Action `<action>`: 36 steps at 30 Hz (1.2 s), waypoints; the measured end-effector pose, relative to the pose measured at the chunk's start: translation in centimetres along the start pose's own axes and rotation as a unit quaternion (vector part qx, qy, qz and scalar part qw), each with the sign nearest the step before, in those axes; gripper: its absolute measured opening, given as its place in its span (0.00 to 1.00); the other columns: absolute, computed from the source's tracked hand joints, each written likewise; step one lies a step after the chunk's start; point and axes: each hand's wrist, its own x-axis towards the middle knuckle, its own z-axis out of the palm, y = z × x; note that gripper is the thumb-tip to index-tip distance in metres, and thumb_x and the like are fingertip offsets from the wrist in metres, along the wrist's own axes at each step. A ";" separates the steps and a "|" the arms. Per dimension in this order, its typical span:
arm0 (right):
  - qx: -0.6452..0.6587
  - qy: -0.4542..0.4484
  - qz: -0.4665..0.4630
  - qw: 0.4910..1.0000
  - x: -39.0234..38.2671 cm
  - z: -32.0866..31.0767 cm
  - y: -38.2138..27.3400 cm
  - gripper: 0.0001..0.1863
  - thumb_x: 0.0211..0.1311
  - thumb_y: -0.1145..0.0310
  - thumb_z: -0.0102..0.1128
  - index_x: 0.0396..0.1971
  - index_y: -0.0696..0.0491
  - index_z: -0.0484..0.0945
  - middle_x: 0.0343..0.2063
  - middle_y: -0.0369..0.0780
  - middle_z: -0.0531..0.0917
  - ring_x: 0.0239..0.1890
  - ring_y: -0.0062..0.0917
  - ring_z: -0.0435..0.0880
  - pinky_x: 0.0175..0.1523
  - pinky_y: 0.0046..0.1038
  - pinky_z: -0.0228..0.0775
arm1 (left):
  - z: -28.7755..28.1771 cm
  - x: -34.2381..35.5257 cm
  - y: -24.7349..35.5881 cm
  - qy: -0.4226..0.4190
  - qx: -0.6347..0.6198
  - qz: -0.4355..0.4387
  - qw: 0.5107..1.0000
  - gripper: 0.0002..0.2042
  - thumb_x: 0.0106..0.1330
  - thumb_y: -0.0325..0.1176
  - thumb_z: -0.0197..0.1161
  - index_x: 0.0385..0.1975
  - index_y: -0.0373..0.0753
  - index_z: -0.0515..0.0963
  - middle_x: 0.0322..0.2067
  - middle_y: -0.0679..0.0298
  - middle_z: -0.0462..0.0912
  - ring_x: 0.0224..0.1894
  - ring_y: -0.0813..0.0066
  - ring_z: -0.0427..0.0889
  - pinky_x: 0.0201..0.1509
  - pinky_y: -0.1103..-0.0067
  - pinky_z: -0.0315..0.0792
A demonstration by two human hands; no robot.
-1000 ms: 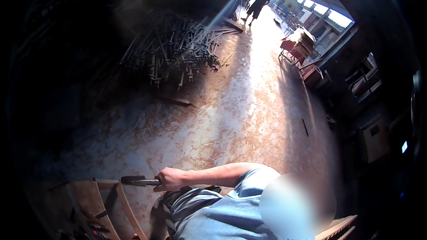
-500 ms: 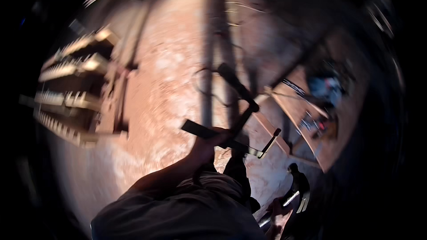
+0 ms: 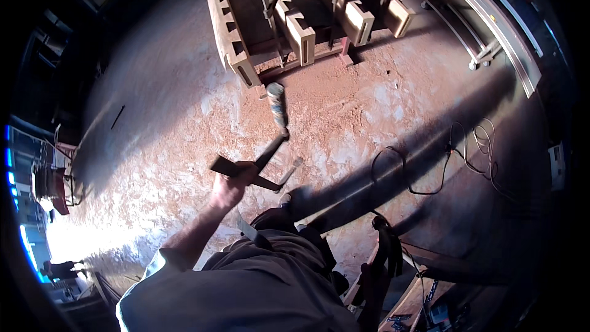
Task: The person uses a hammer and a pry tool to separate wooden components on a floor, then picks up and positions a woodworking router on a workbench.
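Observation:
My left hand [image 3: 230,189] is closed around a dark metal tool [image 3: 267,158] with a flat bar, angled arms and a thick, worn cylindrical grip at its far end. I cannot make out its exact kind. It hangs in front of my body above the dusty floor. Low on the right, my right hand [image 3: 373,276] lies in deep shadow, wrapped round the handle of a hammer [image 3: 386,240] with its head up. Just behind my left wrist, a pale flat strip [image 3: 247,229] shows at my waist.
Long notched wooden beams [image 3: 236,55] rest on a low red stand ahead, with upright clamps [image 3: 270,3] on them. A wheeled metal table [image 3: 491,18] is at the far right. A cable [image 3: 424,190] loops on the floor. Beside my right hand is a wooden board [image 3: 405,301] bearing small tools.
My view has swung left, bringing the beams from the left side to straight ahead. The board with tools has shifted to the lower right. Both hands keep their holds.

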 end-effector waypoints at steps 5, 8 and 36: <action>-0.001 -0.044 -0.056 0.997 6.7 3.4 -3.7 0.06 0.55 0.74 0.62 0.25 0.55 0.73 0.15 0.34 0.74 0.15 0.18 0.75 0.22 0.23 0.70 | -9.0 3.5 0.7 0.172 -0.058 0.048 0.982 0.05 0.64 0.28 0.62 0.36 0.34 0.81 0.26 0.68 0.79 0.28 0.83 0.74 0.32 0.83 0.68; 0.035 -0.077 -0.048 0.995 9.6 7.0 -7.7 0.05 0.56 0.75 0.61 0.25 0.56 0.73 0.15 0.35 0.75 0.15 0.18 0.76 0.21 0.23 0.70 | -13.1 7.1 1.9 0.245 0.069 0.049 0.966 0.07 0.64 0.30 0.61 0.37 0.35 0.81 0.25 0.70 0.79 0.28 0.84 0.74 0.32 0.83 0.68; -0.012 -0.217 -0.121 0.969 21.3 23.9 -33.1 0.05 0.59 0.78 0.58 0.24 0.55 0.73 0.14 0.33 0.74 0.15 0.18 0.75 0.20 0.22 0.68 | -20.9 36.8 8.2 0.217 0.032 0.118 0.968 0.08 0.65 0.33 0.60 0.40 0.39 0.82 0.24 0.75 0.77 0.30 0.87 0.73 0.36 0.85 0.68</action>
